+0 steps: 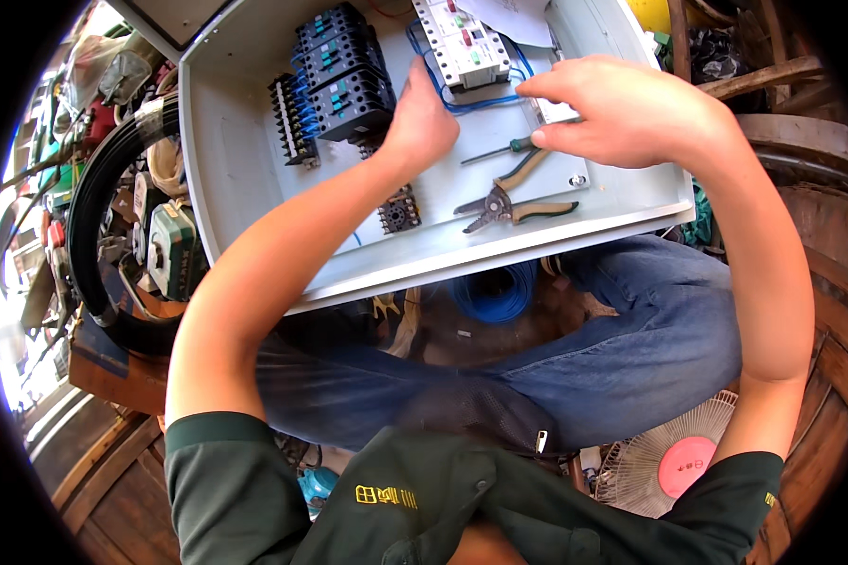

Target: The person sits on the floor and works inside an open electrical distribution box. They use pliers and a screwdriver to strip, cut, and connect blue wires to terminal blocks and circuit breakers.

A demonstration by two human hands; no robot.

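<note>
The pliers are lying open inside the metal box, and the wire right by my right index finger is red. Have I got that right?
Not quite: the head view shows that the wire by your right hand is blue, not red. The pliers do lie open inside the metal box.

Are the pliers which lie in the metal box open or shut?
Open: the pliers lie with their two handles spread apart, and their blade tips are also separated.
</note>
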